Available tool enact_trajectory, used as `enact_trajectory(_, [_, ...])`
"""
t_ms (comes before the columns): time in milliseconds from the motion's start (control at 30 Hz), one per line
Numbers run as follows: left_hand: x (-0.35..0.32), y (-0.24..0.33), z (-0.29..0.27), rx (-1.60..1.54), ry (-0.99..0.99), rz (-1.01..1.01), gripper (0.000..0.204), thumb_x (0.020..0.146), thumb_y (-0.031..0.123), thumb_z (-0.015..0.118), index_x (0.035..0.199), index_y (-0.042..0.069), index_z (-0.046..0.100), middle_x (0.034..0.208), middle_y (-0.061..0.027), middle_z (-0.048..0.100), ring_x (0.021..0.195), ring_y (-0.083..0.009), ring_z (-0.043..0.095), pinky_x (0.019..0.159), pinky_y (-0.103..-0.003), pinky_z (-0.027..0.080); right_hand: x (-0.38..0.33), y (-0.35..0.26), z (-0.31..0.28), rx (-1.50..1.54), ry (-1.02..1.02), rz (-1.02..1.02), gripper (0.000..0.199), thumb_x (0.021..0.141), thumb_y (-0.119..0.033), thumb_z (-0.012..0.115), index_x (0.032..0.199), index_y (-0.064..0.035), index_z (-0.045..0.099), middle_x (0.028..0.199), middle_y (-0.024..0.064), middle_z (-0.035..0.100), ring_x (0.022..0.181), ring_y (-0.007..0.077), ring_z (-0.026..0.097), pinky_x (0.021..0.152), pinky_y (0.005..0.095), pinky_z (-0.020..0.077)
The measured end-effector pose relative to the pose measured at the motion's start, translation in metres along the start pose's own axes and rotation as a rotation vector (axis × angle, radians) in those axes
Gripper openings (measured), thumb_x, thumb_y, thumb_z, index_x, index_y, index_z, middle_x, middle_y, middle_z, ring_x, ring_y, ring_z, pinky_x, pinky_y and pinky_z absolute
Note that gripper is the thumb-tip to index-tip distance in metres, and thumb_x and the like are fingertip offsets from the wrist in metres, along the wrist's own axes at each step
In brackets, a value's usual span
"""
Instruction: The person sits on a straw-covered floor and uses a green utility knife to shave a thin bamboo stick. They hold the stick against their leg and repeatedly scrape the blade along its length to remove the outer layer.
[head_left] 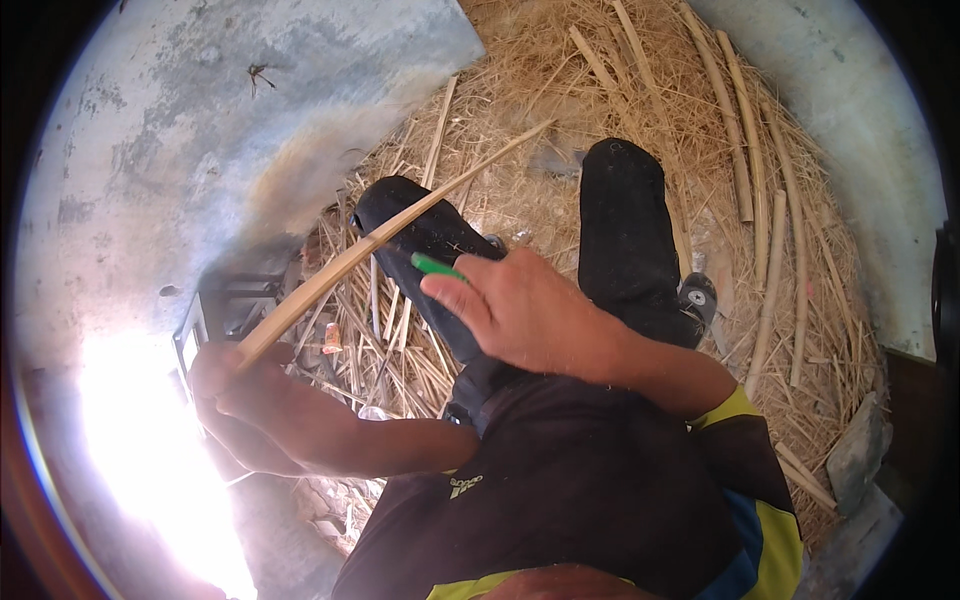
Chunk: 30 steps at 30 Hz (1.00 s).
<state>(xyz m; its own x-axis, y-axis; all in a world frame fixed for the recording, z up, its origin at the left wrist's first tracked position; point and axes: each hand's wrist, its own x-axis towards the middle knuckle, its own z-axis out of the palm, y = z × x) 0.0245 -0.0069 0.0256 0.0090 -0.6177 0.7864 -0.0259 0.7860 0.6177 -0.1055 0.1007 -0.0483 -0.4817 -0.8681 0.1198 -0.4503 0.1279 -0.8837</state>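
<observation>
- At the lower left of the frame, white glare (150, 450) washes out the ground beside a pale, stained wall (190, 190) that fills the upper left.
- Left of centre, the left hand (255, 405), somewhat blurred, has its fingers closed around the lower end of a strip (395, 224).
- From that hand, the strip slants up and rightward, its narrow tip ending free near the top centre.
- Just right of the left hand, an orange scrap (332, 338) lies among thin loose sticks (390, 375).
- Left of centre, the strip passes across the left leg (447, 235), clad in black, near the knee.
- Near the centre, the right hand (525, 310) has its fingers curled around a green tool (437, 265), whose one end shows just below the strip, apart from it; the palm hides the rest.
- At the bottom centre is the dark shirt (590, 480) with yellow trim.
- Right of centre, the right leg (625, 225) is bent, with shavings (545, 60) heaped above it.
- Toward the right, several long canes (748, 130) lie on the shavings.
- At the lower right, a grey slab (858, 460) sits beside the litter.
</observation>
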Motion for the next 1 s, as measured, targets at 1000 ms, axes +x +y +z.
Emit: enact_trajectory(1000, [-0.002,0.025,0.001,-0.023,-0.08,-0.121,0.031,0.1,0.028,0.046,0.099,-0.001,0.057,0.097,-0.0093,0.054,0.082,-0.0159,0.055,0.063,-0.024,0.05,0.007,0.069,0.03,-0.162,0.073,0.175,0.056,0.098,-0.041,0.041,0.074,0.0059,0.061,0.065,0.0311,0.057,0.065,0.0473,0.059,0.059,0.0515,0.0471])
